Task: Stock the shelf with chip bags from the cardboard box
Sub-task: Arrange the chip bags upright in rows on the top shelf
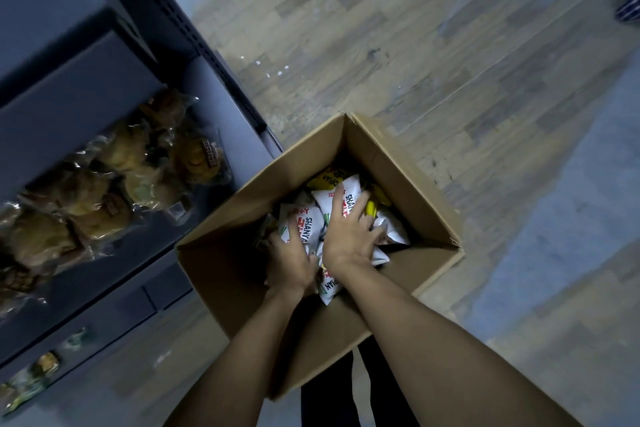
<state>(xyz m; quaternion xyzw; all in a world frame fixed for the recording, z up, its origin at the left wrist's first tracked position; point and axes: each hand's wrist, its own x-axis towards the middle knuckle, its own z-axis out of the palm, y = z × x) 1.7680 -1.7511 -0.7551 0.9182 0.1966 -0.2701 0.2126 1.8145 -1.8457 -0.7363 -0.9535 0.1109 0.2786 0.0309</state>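
On the wood-look floor (415,28), light, crinkly chip bags (349,204) are being gripped inside the cardboard box (408,166) by the left hand (289,262) and right hand (348,236); puffy, crushable, likely best pinched at seams.

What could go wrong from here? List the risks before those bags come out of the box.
1. Both hands, left hand and right hand, grab several white bags at once; one could slip and drop on the floor.
2. The fingers press into the bags, so the chips inside may get crushed.
3. The shelf already holds clear packs, so room for the bags looks tight and a pack could be pushed off.
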